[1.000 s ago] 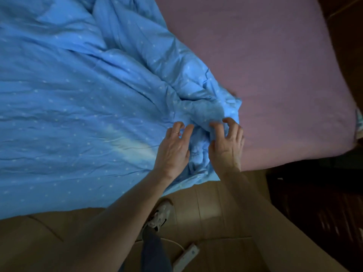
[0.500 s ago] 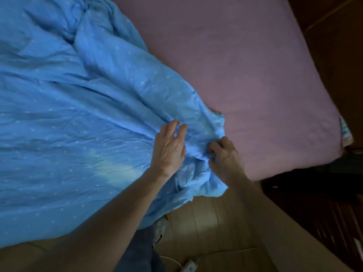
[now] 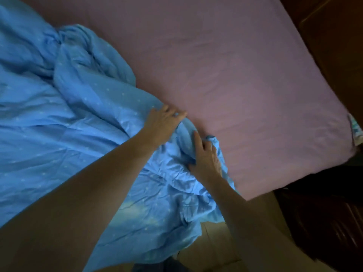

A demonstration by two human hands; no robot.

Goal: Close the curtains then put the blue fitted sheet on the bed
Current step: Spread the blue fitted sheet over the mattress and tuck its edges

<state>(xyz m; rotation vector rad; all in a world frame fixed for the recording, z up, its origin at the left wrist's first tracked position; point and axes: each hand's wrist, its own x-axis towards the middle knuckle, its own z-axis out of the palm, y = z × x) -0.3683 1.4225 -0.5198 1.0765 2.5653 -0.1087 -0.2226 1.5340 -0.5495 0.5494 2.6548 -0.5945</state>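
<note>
Since half a second ago both hands have reached further across the bed, the left one now leading, and the bunched edge of the blue fitted sheet (image 3: 59, 134) has travelled with them over the mauve surface.

The sheet lies heaped and creased on the left part of the bed, one flap hanging off the near side towards the floor. Our left hand (image 3: 163, 124) rests on its leading edge with the fingers fairly straight, pressing rather than clutching. We cannot see the thumb. Our right hand (image 3: 206, 158) is curled into a thick fold just beside it and grips that fold.

To do this step well, we judge that we should stop shoving the bundle and find the elastic hem. Then we can separate one corner pocket from the twist further up the sheet and carry it towards the near right corner of the mauve mattress cover (image 3: 245, 75). Pulling on a bunched fold would likely drag the whole heap and tighten the twist.

The uncovered half of the bed offers broad, flat room to spread the cloth. The bed's near edge runs diagonally just past our right wrist. Beyond it lies a narrow strip of wooden floor (image 3: 214, 244), with dark furniture (image 3: 324, 222) close against the right corner, so tucking there looks tight.
</note>
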